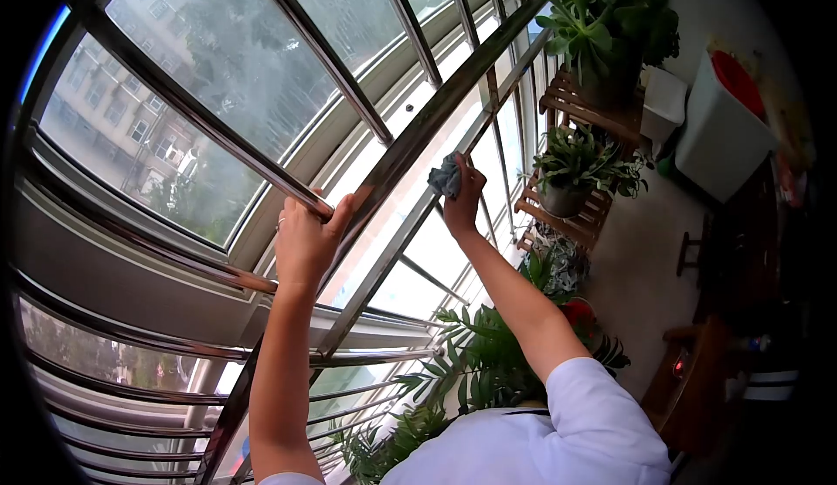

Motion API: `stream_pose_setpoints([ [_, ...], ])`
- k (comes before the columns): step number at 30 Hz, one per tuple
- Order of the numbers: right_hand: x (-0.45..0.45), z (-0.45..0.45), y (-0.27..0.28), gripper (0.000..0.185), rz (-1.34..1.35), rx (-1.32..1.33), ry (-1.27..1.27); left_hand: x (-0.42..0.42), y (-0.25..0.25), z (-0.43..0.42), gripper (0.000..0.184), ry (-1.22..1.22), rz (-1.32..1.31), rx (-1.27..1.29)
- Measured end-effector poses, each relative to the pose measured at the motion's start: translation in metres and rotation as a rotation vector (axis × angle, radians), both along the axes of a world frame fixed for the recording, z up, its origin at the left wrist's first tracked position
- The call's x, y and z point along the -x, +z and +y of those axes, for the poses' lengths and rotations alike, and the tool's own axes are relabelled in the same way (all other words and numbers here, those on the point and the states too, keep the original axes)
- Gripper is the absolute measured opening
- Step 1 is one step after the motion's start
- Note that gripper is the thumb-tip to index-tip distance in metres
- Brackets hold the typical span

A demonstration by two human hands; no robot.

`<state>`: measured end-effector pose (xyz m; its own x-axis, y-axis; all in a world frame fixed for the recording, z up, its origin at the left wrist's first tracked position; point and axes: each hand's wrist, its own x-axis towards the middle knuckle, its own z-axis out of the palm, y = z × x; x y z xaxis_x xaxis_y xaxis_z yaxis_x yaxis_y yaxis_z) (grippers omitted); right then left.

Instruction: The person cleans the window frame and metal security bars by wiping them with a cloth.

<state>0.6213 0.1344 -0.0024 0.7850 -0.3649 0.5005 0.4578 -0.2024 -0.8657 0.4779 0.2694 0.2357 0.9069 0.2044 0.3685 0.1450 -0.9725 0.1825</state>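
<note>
My left hand [307, 239] is wrapped round the lower end of an upright metal bar [235, 149], just above the thick dark rail [410, 145] of the window railing. A crumpled grey-blue cloth [445, 178] is bunched in my right hand [465, 197], whose fingers are closed on it. The cloth lies against the lower, thinner rail [405, 234], to the right of my left hand. Part of that rail is hidden behind the cloth and hand.
Behind the bars are window panes [218, 58]. Along the right side, a succulent [593, 27] and another potted plant [575, 162] stand on a wooden slatted stand [593, 106]. Leafy plants [484, 354] grow below my right arm. A white bin [724, 145] stands farther right.
</note>
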Motion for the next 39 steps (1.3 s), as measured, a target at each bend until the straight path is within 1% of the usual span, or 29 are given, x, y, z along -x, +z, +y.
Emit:
stream_pose_setpoints([
  [1, -0.027, 0.006, -0.027, 0.059, -0.015, -0.142, 0.106, -0.001, -0.001, 0.002, 0.056, -0.016, -0.016, 0.018],
  [3, -0.066, 0.008, -0.048, 0.051, -0.052, -0.276, 0.108, -0.001, -0.003, 0.005, 0.055, -0.046, -0.018, 0.021],
  [5, -0.070, -0.009, -0.009, 0.038, -0.050, -0.081, -0.211, -0.004, -0.003, 0.007, 0.054, -0.051, -0.003, 0.018],
  [6, -0.084, -0.020, -0.005, 0.033, -0.020, -0.029, -0.220, -0.004, -0.002, 0.007, 0.053, -0.053, -0.007, 0.038],
  [8, -0.135, -0.045, -0.024, 0.029, -0.008, -0.119, -0.063, -0.005, -0.002, 0.008, 0.053, -0.054, -0.013, 0.060],
  [10, -0.147, -0.071, -0.008, 0.030, 0.058, -0.213, -0.045, -0.005, 0.001, 0.009, 0.051, -0.082, 0.063, 0.094],
  [11, -0.141, -0.080, 0.015, 0.037, 0.020, -0.158, -0.253, -0.005, 0.003, 0.006, 0.051, -0.069, 0.066, 0.120],
  [12, -0.134, -0.086, 0.037, 0.043, -0.179, -0.081, -0.367, -0.006, 0.004, 0.004, 0.051, -0.065, 0.060, 0.120],
  [14, -0.136, -0.096, 0.065, 0.050, -0.240, -0.066, -0.242, -0.005, 0.005, 0.004, 0.050, -0.041, 0.079, 0.135],
  [16, -0.154, -0.094, 0.073, 0.052, -0.283, 0.040, -0.274, -0.006, 0.002, 0.006, 0.048, -0.046, 0.085, 0.147],
  [17, -0.172, -0.091, 0.061, 0.052, -0.251, 0.125, -0.286, -0.006, 0.001, 0.006, 0.048, -0.061, 0.065, 0.154],
  [18, -0.176, -0.086, 0.058, 0.052, -0.252, 0.119, -0.285, -0.006, 0.001, 0.007, 0.048, -0.075, 0.041, 0.161],
  [20, -0.183, -0.076, 0.052, 0.046, -0.020, 0.162, -0.335, -0.005, 0.004, 0.005, 0.048, -0.073, 0.052, 0.195],
  [21, -0.184, -0.076, 0.047, 0.039, -0.045, 0.218, -0.371, -0.005, 0.005, 0.003, 0.048, -0.078, 0.042, 0.173],
  [22, -0.183, -0.079, 0.040, 0.039, -0.037, 0.222, -0.364, -0.003, 0.006, 0.001, 0.048, -0.085, 0.038, 0.151],
  [24, -0.185, -0.090, 0.037, 0.031, 0.235, 0.233, -0.058, -0.004, 0.004, 0.000, 0.047, -0.064, 0.025, 0.169],
  [25, -0.173, -0.091, 0.051, 0.030, 0.288, 0.279, -0.096, -0.004, 0.005, 0.001, 0.048, -0.074, 0.031, 0.154],
  [26, -0.164, -0.093, 0.065, 0.031, 0.348, 0.290, -0.055, -0.003, 0.005, 0.002, 0.048, -0.077, 0.039, 0.140],
  [27, -0.184, -0.092, 0.048, 0.032, 0.296, 0.290, -0.016, -0.005, 0.003, 0.004, 0.049, -0.048, 0.055, 0.171],
  [29, -0.224, -0.094, 0.008, 0.035, 0.212, 0.433, -0.023, -0.002, 0.001, 0.004, 0.049, -0.047, 0.028, 0.164],
  [30, -0.231, -0.097, 0.008, 0.037, 0.175, 0.576, -0.071, -0.003, 0.002, 0.003, 0.050, -0.051, 0.002, 0.156],
  [31, -0.189, -0.106, 0.052, 0.050, 0.207, 0.575, -0.072, -0.003, 0.003, 0.001, 0.050, -0.024, 0.008, 0.153],
  [32, -0.175, -0.096, 0.056, 0.067, 0.287, 0.172, -0.208, -0.003, 0.003, 0.002, 0.050, -0.026, -0.009, 0.156],
  [33, -0.163, -0.095, 0.066, 0.073, 0.102, 0.106, -0.240, -0.002, 0.002, 0.003, 0.050, -0.057, -0.013, 0.115],
  [34, -0.148, -0.098, 0.079, 0.078, -0.080, 0.041, -0.269, -0.001, 0.002, 0.003, 0.049, -0.087, -0.013, 0.076],
  [35, -0.134, -0.101, 0.092, 0.079, -0.154, -0.001, -0.254, -0.001, 0.004, 0.000, 0.050, -0.072, -0.002, 0.098],
  [36, -0.125, -0.103, 0.099, 0.080, -0.238, 0.019, -0.242, -0.001, 0.004, -0.001, 0.050, -0.079, -0.007, 0.100],
  [38, -0.115, -0.091, 0.108, 0.080, -0.324, 0.037, -0.256, -0.001, 0.002, -0.001, 0.050, -0.044, -0.002, 0.060],
  [39, -0.109, -0.084, 0.113, 0.079, -0.357, 0.052, -0.145, -0.001, 0.002, -0.001, 0.050, -0.049, -0.009, 0.059],
])
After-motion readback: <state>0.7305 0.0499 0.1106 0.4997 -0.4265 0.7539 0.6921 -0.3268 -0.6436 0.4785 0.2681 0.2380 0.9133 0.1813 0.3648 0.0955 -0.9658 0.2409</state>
